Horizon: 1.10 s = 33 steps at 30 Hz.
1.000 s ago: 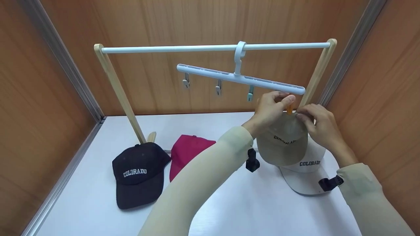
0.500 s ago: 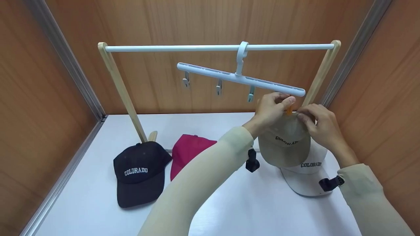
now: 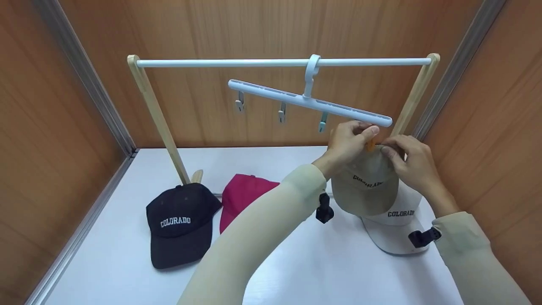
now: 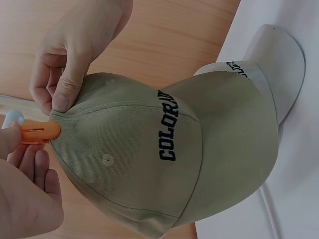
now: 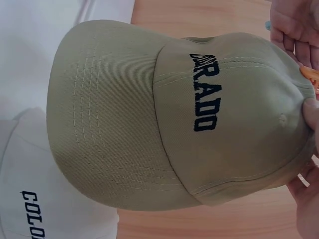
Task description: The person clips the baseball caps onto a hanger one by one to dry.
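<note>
An olive-khaki baseball cap [image 3: 367, 186] with dark COLORADO lettering hangs brim-down under the right end of a pale blue clip hanger [image 3: 307, 101]. My left hand [image 3: 349, 142] pinches an orange clip [image 4: 42, 130], whose jaws meet the crown's top in the left wrist view. Right beside the clip, my right hand [image 3: 413, 159] pinches the crown's fabric between thumb and fingers. The right wrist view shows the cap [image 5: 239, 109] from the front, with the orange clip [image 5: 310, 73] partly cut off at the edge. The hanger tilts down to the right.
A white rod [image 3: 224, 63] on wooden posts carries the hanger. Several clips hang from it, including a teal clip [image 3: 322, 123]. On the white table [image 3: 296, 262] lie a black cap [image 3: 182, 224], a crimson cap [image 3: 243, 197] partly behind my left arm, and a white cap [image 3: 402, 224].
Both hands keep their hold on the clip and the cap. The hanger's right end, the clip and the cap have shifted very slightly left since half a second ago.
</note>
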### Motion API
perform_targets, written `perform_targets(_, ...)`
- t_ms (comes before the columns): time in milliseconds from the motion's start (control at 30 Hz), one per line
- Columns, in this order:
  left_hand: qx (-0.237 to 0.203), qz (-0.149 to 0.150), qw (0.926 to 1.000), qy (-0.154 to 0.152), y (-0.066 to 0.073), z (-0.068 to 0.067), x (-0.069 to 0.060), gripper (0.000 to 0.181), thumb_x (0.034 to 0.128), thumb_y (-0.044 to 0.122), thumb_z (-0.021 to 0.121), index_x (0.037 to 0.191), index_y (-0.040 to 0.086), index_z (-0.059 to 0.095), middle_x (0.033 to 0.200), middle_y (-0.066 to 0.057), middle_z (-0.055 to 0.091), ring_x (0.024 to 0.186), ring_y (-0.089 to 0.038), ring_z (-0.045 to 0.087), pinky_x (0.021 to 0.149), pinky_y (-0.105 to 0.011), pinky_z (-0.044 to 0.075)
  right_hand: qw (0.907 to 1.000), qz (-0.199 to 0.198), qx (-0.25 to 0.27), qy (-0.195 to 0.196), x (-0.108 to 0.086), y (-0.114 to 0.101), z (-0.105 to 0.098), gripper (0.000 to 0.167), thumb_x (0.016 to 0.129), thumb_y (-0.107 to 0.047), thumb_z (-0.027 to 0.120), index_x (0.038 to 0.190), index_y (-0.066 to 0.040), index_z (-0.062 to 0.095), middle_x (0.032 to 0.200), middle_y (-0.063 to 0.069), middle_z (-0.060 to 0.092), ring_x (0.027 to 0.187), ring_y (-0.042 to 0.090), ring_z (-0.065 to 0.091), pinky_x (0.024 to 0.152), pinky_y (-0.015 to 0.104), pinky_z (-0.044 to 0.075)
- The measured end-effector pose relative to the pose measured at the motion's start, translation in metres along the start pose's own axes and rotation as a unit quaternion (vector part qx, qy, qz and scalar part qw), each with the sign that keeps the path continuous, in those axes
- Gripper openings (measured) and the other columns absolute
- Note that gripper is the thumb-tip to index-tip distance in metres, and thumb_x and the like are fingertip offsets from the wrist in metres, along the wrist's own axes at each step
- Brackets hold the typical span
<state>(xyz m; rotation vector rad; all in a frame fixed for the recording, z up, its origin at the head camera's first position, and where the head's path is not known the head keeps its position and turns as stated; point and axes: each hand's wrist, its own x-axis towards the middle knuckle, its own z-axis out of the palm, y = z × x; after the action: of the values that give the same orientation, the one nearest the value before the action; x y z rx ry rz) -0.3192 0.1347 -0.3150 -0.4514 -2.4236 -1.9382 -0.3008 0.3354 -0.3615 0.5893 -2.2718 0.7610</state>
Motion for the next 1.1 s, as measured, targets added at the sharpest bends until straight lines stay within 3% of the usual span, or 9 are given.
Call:
perform_targets(367,-0.003,-0.008,0.9999,0.01,-0.0009,-0.0001,-0.0024,0.027,0.1011,0.039,0.073,0.122,0.022,0.077,0.111,0.015,0.073,0.107,-0.004,0.066,0.103,-0.039,0.056,0.9997,0.024,0.008,0.001,0.0021,-0.0042,0.0015,0.009,0.101,-0.008,0.072,0.108,-0.003,0.076,0.079,0.004,0.059,0.073,0.011,0.048,0.063,0.016,0.037)
perform_targets(1100,0.015,0.003,0.9999,0.006,-0.0068,0.0022,-0.0009,0.03,0.101,0.039,0.073,0.126,0.022,0.076,0.108,0.014,0.073,0.103,-0.004,0.066,0.101,-0.037,0.058,0.9976,0.064,0.009,-0.023,0.0019,-0.0021,0.0016,0.014,0.103,-0.015,0.071,0.111,-0.005,0.076,0.082,0.005,0.06,0.078,0.014,0.048,0.064,0.018,0.038)
